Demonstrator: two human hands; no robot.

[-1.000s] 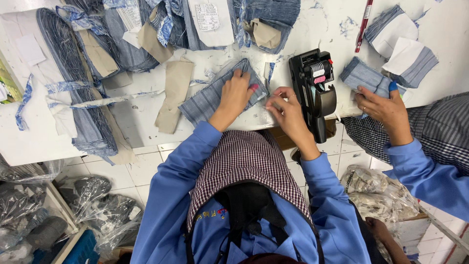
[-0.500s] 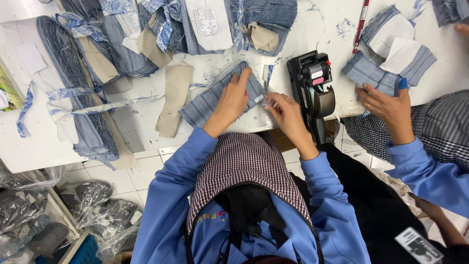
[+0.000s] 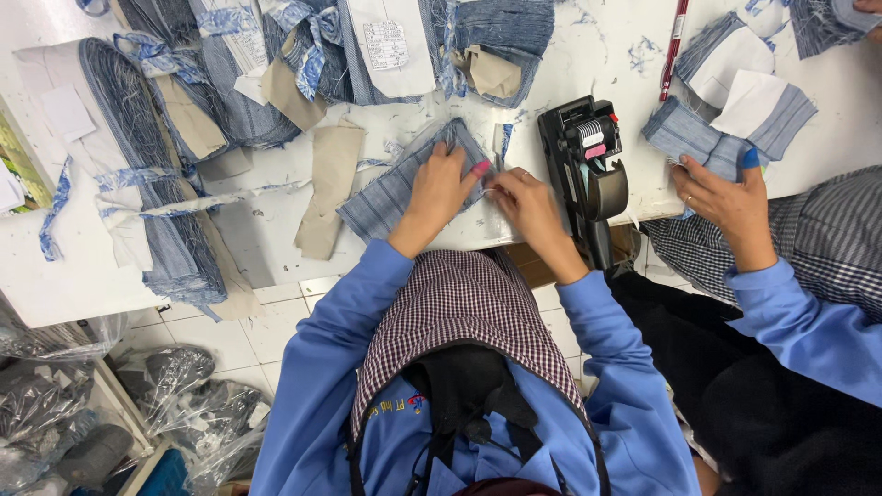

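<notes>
Left hand [image 3: 443,186] now pressed flat on the striped blue fabric stack [image 3: 404,184] at the white table [image 3: 276,248] edge, right hand [image 3: 524,197] moved closer, fingers pinched narrow at the stack's corner, beside the black label gun [image 3: 588,170].

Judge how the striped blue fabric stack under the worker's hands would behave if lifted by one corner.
The fabric stack is probably floppy: thin cut layers lying flat under the left hand. Its loose layers would likely slide apart. It looks light, since fingertips of the right hand handle its edge.
</notes>
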